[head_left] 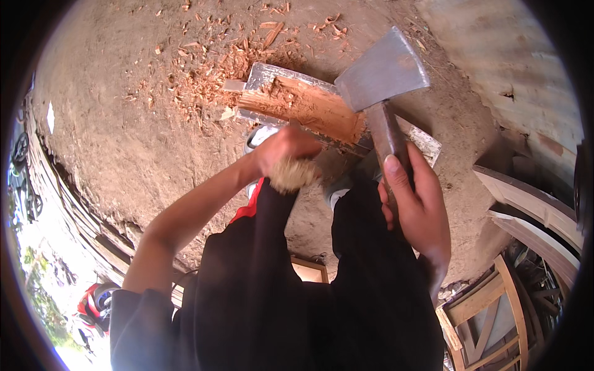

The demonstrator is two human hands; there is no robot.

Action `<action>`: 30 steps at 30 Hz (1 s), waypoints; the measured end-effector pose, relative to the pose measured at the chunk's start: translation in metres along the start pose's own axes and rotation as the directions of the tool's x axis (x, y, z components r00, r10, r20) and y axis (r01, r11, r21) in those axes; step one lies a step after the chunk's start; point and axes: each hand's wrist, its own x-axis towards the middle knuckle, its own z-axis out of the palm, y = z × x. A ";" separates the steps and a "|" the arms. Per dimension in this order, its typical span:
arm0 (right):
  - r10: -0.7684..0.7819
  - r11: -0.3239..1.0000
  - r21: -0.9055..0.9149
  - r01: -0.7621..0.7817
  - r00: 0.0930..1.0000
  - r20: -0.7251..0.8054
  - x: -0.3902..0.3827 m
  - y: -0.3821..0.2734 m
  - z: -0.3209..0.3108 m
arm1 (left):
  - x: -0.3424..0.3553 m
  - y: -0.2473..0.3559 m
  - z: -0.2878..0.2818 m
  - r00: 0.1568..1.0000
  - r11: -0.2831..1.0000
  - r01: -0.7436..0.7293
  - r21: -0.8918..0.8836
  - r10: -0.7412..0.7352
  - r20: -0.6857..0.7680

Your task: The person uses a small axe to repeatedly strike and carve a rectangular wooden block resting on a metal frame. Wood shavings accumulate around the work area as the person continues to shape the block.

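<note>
My right hand is wrapped round the dark wooden handle of a broad-bladed hatchet, its thumb lying along the handle. The wide grey metal blade is raised over the right part of a wooden bench. My left hand is closed at the bench's near edge. A tan, rough, frayed-looking lump shows just below this fist and seems held in it; its kind is unclear. Reddish bare wood, strewn with shavings, lies on the bench, whose pale finish is worn.
Wood shavings are scattered over the dirt floor beyond the bench. A corrugated metal wall stands at the right. Curved wooden pieces and a wooden frame lie lower right. My feet are close beneath the bench.
</note>
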 end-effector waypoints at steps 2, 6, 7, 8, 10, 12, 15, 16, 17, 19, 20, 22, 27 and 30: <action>-0.008 1.000 0.012 0.008 1.000 0.021 -0.002 0.001 -0.001 | -0.012 -0.002 0.007 0.997 0.997 -0.080 0.014 0.081 -0.006; 0.015 0.999 0.043 -0.015 1.000 -0.011 -0.006 0.002 -0.003 | -0.001 0.000 -0.010 0.938 0.925 0.340 0.169 -0.346 0.001; 0.011 0.999 0.051 -0.010 1.000 -0.013 -0.006 -0.001 -0.003 | -0.002 -0.011 -0.006 0.916 0.931 0.363 -0.034 -0.363 -0.172; 0.006 0.998 0.057 -0.005 1.000 -0.015 -0.006 -0.005 -0.003 | -0.003 -0.026 0.003 0.854 0.912 0.336 -0.235 -0.400 -0.333; -0.012 0.997 0.075 0.018 0.998 -0.067 -0.005 -0.007 -0.004 | 0.012 -0.046 -0.008 0.791 0.769 0.231 -0.596 -0.505 -0.344; -0.021 0.995 0.093 0.027 0.998 -0.062 -0.004 -0.010 -0.008 | 0.017 -0.052 -0.019 0.831 0.679 0.221 -0.700 -0.507 -0.229; -0.066 0.993 0.092 0.072 0.995 -0.069 0.000 -0.015 -0.009 | 0.021 -0.050 -0.011 0.869 0.803 0.214 -0.557 -0.417 -0.267; -0.066 0.994 0.084 0.072 0.995 -0.071 0.000 -0.017 -0.010 | 0.024 -0.049 -0.006 0.879 0.843 0.190 -0.503 -0.375 -0.295; -0.066 0.995 0.076 0.071 0.995 -0.073 0.000 -0.020 -0.010 | 0.023 -0.049 -0.006 0.868 0.789 0.255 -0.559 -0.441 -0.228; -0.064 0.994 0.084 0.069 0.996 -0.061 0.001 -0.024 -0.008 | 0.024 -0.048 -0.010 0.829 0.713 0.374 -0.594 -0.544 -0.130; -0.064 0.994 0.088 0.068 0.996 -0.055 0.002 -0.025 -0.007 | 0.027 -0.047 -0.012 0.809 0.694 0.423 -0.583 -0.579 -0.102; -0.062 0.996 0.068 0.065 0.997 -0.042 0.003 -0.026 -0.007 | 0.032 -0.048 -0.010 0.812 0.725 0.425 -0.542 -0.570 -0.126; -0.096 0.995 0.020 0.097 0.995 -0.031 0.001 -0.036 -0.006 | 0.064 -0.028 -0.019 0.693 0.553 0.568 -0.610 -0.721 -0.008; -0.116 0.993 0.016 0.117 0.992 -0.047 0.000 -0.044 -0.003 | 0.064 -0.039 -0.016 0.751 0.644 0.531 -0.550 -0.659 -0.046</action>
